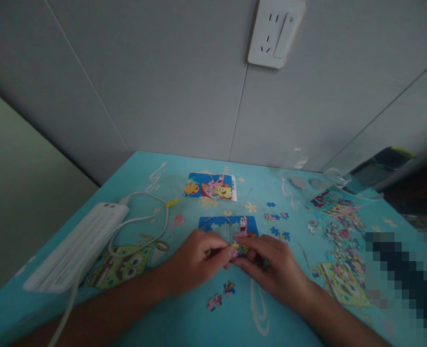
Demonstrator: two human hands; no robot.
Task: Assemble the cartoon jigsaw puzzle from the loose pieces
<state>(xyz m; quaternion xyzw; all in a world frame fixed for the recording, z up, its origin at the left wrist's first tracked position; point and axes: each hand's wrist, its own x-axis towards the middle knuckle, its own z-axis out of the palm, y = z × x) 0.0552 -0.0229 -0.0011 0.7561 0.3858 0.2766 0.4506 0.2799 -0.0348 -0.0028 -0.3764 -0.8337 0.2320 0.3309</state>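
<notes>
My left hand point(208, 253) and my right hand point(262, 258) meet at the near edge of a partly assembled puzzle point(249, 224) with a blue top and a pink figure. The fingers of both hands are pinched around a small colourful puzzle piece point(235, 248), partly hidden by the fingertips. Beyond the puzzle lies a reference picture card point(211, 186) of cartoon figures on blue. A few loose pieces point(214, 302) are on the table nearer to me, and several blue ones point(280, 234) lie to the right.
A white power strip point(79, 246) with a looping white cable point(166, 217) is at the left. A large heap of puzzle pieces point(343, 236) spreads at the right, near clear containers point(338, 177). The grey wall point(162, 82) bounds the table's point(184, 318) back.
</notes>
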